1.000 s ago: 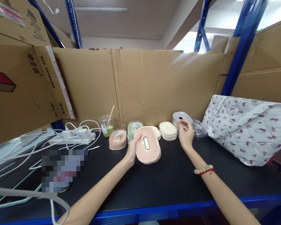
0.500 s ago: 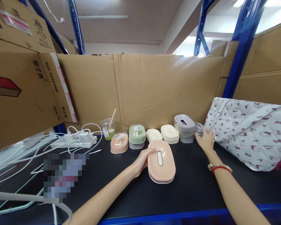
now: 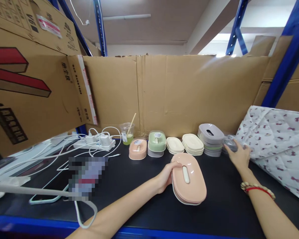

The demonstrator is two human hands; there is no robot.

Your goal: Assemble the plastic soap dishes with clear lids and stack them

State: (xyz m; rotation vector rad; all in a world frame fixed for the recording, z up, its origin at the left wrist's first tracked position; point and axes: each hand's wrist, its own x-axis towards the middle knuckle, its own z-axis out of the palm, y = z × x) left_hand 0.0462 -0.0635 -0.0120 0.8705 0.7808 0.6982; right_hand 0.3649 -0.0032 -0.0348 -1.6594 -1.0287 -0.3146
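Note:
My left hand (image 3: 165, 177) is closed on the left edge of a pink oval lidded box (image 3: 194, 181), thumb on top beside its cream handle. The box is held tilted above the black tabletop. At the right, the fingers of my right hand (image 3: 240, 155) are curled around a clear plastic cover (image 3: 230, 143), partly hidden by the hand. Touching or close beside that cover is a stack of lilac lids and trays (image 3: 211, 136) with a green layer in it. Two piles of cream oval lids (image 3: 193, 142) stand left of the stack.
A smaller pink box (image 3: 138, 150), a green-lidded box (image 3: 156, 141) and a cup with green drink (image 3: 127, 136) line the back. Cables and a power strip (image 3: 94, 144) lie left, near a phone (image 3: 48, 191). A patterned quilted bag (image 3: 281, 146) stands right; cardboard (image 3: 184, 96) walls the back.
The view has turned left, so everything sits further right in the picture. The pink box is slightly more tilted in my left hand. My right hand remains at the clear cover.

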